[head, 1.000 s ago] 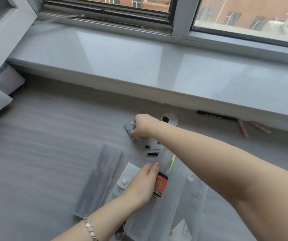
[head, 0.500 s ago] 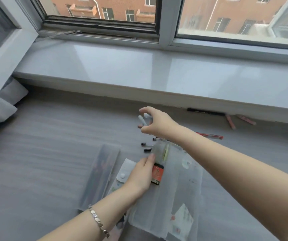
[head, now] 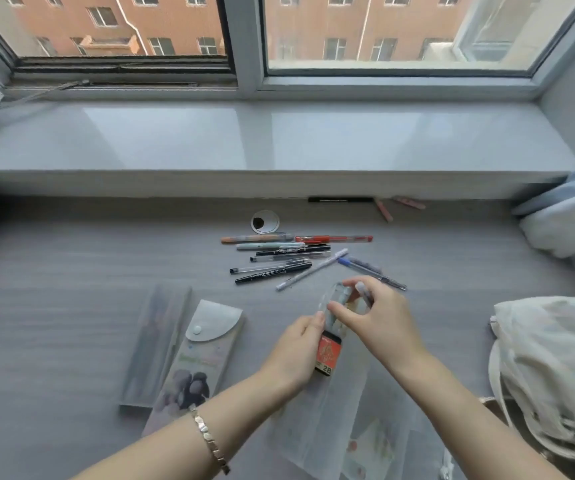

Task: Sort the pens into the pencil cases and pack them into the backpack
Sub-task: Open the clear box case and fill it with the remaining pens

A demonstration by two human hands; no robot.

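Change: the right hand (head: 379, 323) has come back from the pen pile to the translucent pencil case (head: 334, 386) at lower centre; it reached above it before.
Right grip: fingers pinched on a pale grey pen (head: 364, 294) at the case mouth.
Left grip: left hand (head: 294, 355) clamped on the case's edge, beside an orange 2B box (head: 327, 353) inside.
Pens: loose pile (head: 279, 259) at centre, above the hands.
Other cases: two (head: 192, 355) lie flat at lower left.
Backpack: pale fabric bag (head: 553, 368) at right edge.

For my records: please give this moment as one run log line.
right hand: inserting pen | left hand: holding pencil case | loose pens: on table
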